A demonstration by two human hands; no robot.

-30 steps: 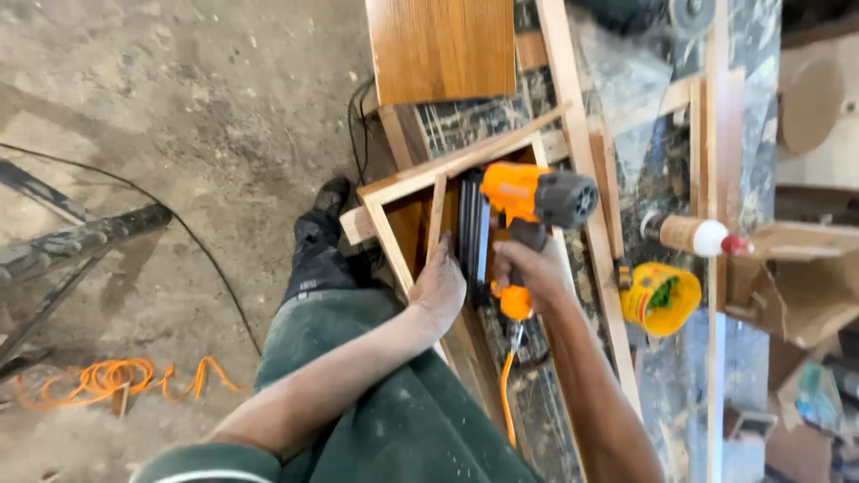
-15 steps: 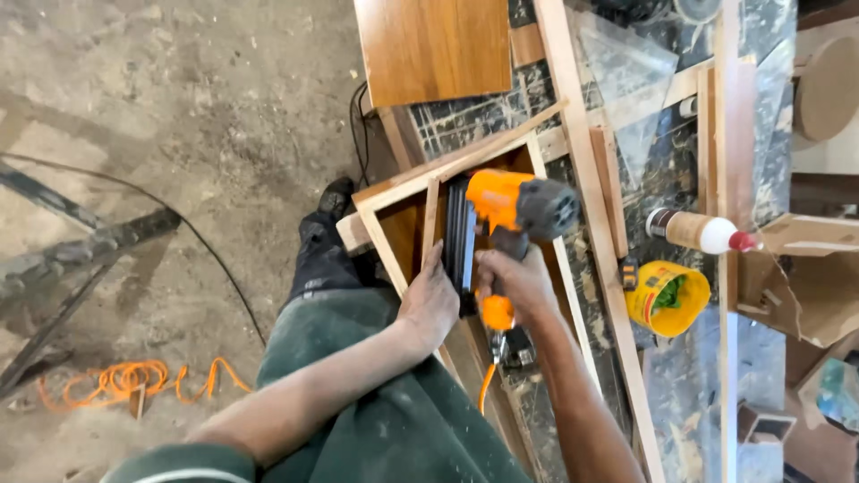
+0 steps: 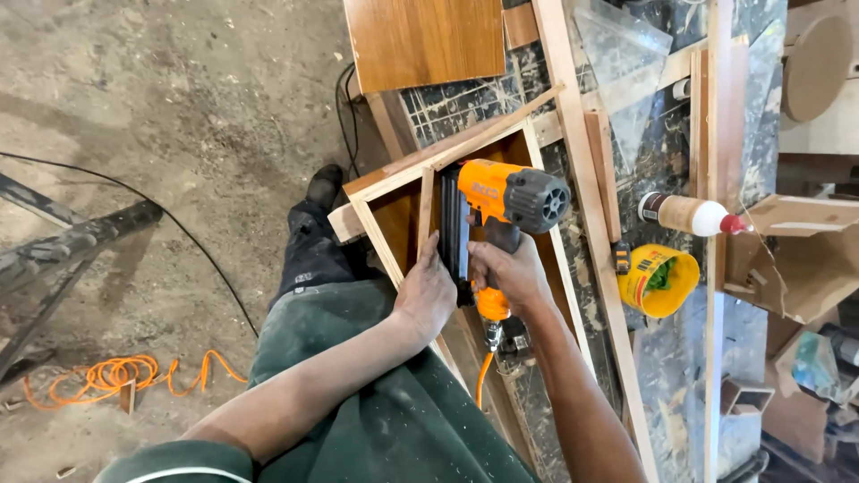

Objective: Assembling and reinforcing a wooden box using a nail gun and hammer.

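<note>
My right hand (image 3: 506, 273) grips the handle of an orange and black nail gun (image 3: 497, 210), which points down into a shallow wooden frame box (image 3: 371, 192) on the workbench. My left hand (image 3: 428, 291) presses against a thin upright wooden divider strip (image 3: 426, 210) inside the frame, right beside the gun's black magazine. An orange air hose (image 3: 483, 380) runs from the gun's base down toward my lap.
A glue bottle (image 3: 689, 215) with a red tip lies on the bench to the right, near a yellow tub (image 3: 660, 279). A brown board (image 3: 425, 40) lies at the top. Coiled orange hose (image 3: 125, 374) and a black cable (image 3: 179, 228) lie on the dirt floor.
The nail gun and both hands have shifted slightly left and down along the divider strip inside the frame. My grip on the gun is unchanged.
</note>
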